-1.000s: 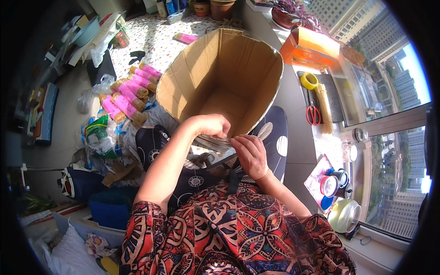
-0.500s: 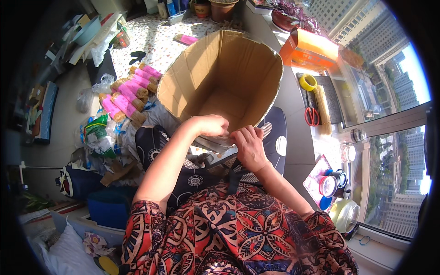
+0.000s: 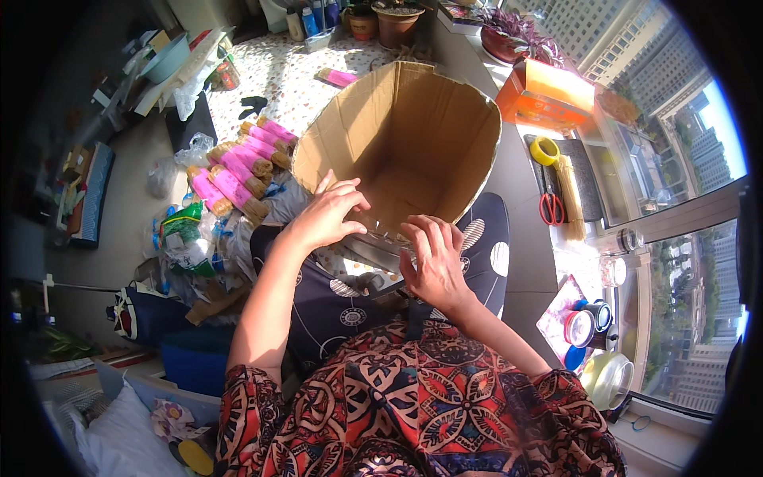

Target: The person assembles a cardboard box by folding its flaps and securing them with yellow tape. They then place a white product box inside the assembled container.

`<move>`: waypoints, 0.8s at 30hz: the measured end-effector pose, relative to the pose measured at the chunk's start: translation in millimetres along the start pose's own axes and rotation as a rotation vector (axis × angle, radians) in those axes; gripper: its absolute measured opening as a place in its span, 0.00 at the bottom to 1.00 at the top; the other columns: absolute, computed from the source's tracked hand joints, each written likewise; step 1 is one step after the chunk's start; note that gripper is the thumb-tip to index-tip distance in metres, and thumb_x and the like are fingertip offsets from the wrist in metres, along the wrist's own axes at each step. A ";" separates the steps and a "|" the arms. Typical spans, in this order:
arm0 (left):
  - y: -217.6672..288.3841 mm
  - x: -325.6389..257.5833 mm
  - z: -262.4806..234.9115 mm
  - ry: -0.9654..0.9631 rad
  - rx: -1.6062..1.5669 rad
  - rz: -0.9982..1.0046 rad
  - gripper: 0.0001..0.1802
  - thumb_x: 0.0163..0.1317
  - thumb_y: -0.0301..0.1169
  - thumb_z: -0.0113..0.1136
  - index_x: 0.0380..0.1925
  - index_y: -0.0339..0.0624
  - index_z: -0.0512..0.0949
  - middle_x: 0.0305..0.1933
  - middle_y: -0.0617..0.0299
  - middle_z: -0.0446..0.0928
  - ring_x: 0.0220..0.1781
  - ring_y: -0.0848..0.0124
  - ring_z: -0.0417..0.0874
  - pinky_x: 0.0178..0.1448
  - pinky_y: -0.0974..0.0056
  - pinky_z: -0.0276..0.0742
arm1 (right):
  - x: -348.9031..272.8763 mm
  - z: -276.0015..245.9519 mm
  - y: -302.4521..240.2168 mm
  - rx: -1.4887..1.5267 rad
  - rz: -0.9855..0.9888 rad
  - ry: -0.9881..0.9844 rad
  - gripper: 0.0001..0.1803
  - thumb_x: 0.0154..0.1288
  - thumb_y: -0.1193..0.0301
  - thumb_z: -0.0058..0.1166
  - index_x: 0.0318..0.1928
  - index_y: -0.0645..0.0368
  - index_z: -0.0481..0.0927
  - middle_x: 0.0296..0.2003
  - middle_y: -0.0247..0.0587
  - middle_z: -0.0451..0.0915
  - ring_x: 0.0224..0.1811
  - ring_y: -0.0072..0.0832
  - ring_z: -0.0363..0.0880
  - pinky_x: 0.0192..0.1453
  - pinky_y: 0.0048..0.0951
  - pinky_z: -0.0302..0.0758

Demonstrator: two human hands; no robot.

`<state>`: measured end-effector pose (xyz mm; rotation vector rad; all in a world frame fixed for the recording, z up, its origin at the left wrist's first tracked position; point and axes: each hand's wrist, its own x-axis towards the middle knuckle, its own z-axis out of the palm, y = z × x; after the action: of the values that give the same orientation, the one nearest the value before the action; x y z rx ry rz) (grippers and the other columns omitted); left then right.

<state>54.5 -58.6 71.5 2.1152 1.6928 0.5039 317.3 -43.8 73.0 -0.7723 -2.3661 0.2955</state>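
My left hand and my right hand hold a crumpled piece of clear plastic between them, just over the near rim of a large open cardboard box. The left hand's fingers lie stretched across the plastic, pointing right. The right hand's fingers curl down onto its other end. The box stands tilted toward me and its inside looks bare. What the plastic wraps, if anything, is hidden by the hands. A dark patterned cloth lies across my lap under both forearms.
Several pink-wrapped bundles are stacked left of the box beside plastic bags. On the windowsill to the right are red scissors, a yellow tape roll, an orange box and jars. Potted plants stand beyond.
The left hand's fingers have uncurled and now lie stretched over the plastic. The right hand has slid slightly down and toward me. The box has not moved.
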 end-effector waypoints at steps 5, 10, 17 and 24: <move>-16.8 29.0 -5.8 -0.150 -0.012 0.021 0.09 0.57 0.34 0.70 0.30 0.44 0.80 0.40 0.61 0.81 0.58 0.61 0.79 0.76 0.49 0.57 | 8.5 25.9 -0.4 -0.006 -0.158 -0.013 0.19 0.62 0.72 0.61 0.54 0.59 0.78 0.47 0.41 0.77 0.50 0.37 0.76 0.55 0.37 0.72; -17.0 30.6 0.5 -0.206 0.017 -0.024 0.08 0.57 0.34 0.70 0.33 0.45 0.82 0.41 0.62 0.81 0.60 0.62 0.78 0.75 0.49 0.56 | 4.0 45.4 6.9 -0.021 -0.134 -0.034 0.17 0.62 0.72 0.60 0.52 0.60 0.81 0.41 0.40 0.77 0.44 0.37 0.75 0.50 0.37 0.73; -32.3 7.8 -31.5 0.596 0.031 0.007 0.09 0.62 0.19 0.62 0.41 0.43 0.82 0.50 0.55 0.82 0.67 0.56 0.78 0.75 0.48 0.65 | 8.4 51.9 7.5 0.069 -0.073 0.023 0.11 0.58 0.76 0.63 0.43 0.59 0.82 0.35 0.41 0.76 0.39 0.40 0.75 0.43 0.39 0.73; -54.4 -45.2 -47.1 0.919 0.182 0.007 0.08 0.52 0.14 0.51 0.29 0.36 0.76 0.35 0.52 0.78 0.40 0.53 0.81 0.49 0.54 0.76 | 8.7 52.8 7.4 0.040 -0.050 -0.002 0.11 0.58 0.74 0.61 0.42 0.58 0.83 0.34 0.40 0.76 0.40 0.39 0.75 0.45 0.39 0.74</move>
<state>-24.3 -88.5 82.9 2.1503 2.2358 1.5517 282.1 -33.7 33.3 -0.6932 -2.3701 0.3220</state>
